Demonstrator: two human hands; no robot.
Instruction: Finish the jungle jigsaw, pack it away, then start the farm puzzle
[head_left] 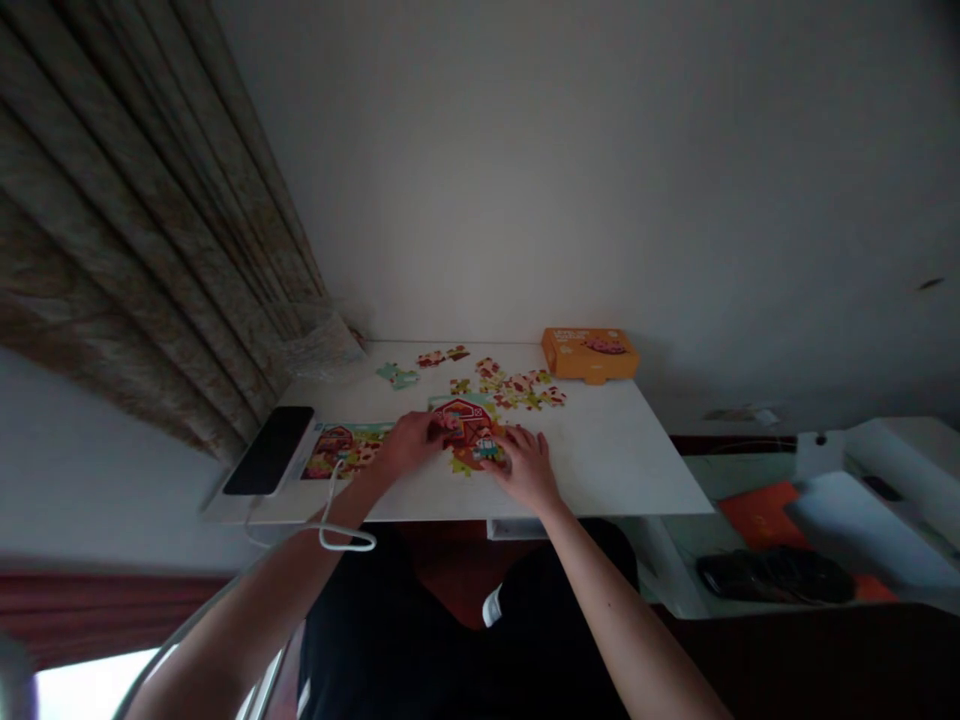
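A partly joined jigsaw [469, 425] with a red barn lies on the white table [615, 460] between my hands. My left hand [414, 440] rests at its left edge, fingers bent together over the pieces; what they hold, if anything, is hidden. On the jigsaw's lower right lies my right hand [525, 463], its fingers spread and touching the pieces near a small figure. Loose puzzle pieces [517, 388] are grouped behind the jigsaw, and a few more pieces [397, 375] lie at the back left. A printed picture card [341, 448] is left of my left hand.
An orange box [591, 355] stands at the back right of the table. At the left edge lies a black phone [270, 450], with a white cable [349, 540] looping over my left forearm. Clear plastic wrapping [322, 345] sits at the back left, by the curtain.
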